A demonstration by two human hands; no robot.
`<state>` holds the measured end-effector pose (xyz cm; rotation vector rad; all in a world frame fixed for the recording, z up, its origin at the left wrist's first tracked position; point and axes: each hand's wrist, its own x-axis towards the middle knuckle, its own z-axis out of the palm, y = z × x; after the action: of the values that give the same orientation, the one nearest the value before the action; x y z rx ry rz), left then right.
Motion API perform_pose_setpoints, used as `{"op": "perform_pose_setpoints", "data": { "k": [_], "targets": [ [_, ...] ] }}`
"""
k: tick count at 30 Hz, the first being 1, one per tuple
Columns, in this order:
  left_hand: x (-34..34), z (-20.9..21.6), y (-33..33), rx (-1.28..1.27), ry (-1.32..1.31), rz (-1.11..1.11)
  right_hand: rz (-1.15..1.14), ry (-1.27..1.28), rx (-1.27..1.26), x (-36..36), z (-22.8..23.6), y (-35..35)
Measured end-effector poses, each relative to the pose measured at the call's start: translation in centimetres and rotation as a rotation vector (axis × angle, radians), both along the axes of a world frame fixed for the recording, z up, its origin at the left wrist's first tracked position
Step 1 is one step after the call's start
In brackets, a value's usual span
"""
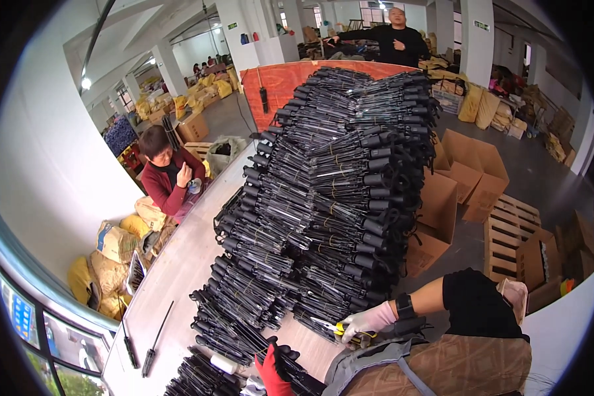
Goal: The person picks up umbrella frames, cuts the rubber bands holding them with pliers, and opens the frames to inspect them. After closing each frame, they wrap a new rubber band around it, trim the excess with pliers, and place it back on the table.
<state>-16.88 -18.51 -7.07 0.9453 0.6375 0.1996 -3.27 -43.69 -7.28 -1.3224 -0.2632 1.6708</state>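
My right hand (pixel 368 322), in a pale glove, is closed around pliers (pixel 342 327) with yellow handles, jaws pointing left over the table edge. My left hand (pixel 272 373), in a red glove with dark fingertips, curls at a black umbrella frame (pixel 303 381) by the near edge; part of its grip is hidden. Bundles of black umbrella frames (pixel 244 290) with dark handles lie just beyond both hands. A small white cylinder (pixel 224 364) rests next to my left hand. More frames (pixel 201 376) lie to its left.
A tall pile of bundled umbrella frames (pixel 336 171) covers the long table (pixel 171 277). Two loose frames (pixel 157 340) lie at left. A person in dark red (pixel 168 171) sits at the left side; another in black (pixel 402 43) stands beyond. Cardboard boxes (pixel 435 211) and a wooden pallet (pixel 508 231) stand right.
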Motion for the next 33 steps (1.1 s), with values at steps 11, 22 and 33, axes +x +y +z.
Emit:
{"op": "perform_pose_setpoints", "data": {
  "k": [11, 22, 33],
  "targets": [
    [-1.1, 0.2, -0.9, 0.036, -0.017, -0.074, 0.145, -0.351, 0.184, 1.7, -0.1, 2.4],
    [-1.3, 3.0, -2.8, -0.005, -0.05, -0.242, 0.373, -1.563, 0.036, 6.4, 9.8, 5.5],
    [-2.6, 3.2, -3.5, 0.034, -0.056, -0.249, 0.567, -2.165, 0.097, 6.2, 13.6, 8.0]
  ]
}}
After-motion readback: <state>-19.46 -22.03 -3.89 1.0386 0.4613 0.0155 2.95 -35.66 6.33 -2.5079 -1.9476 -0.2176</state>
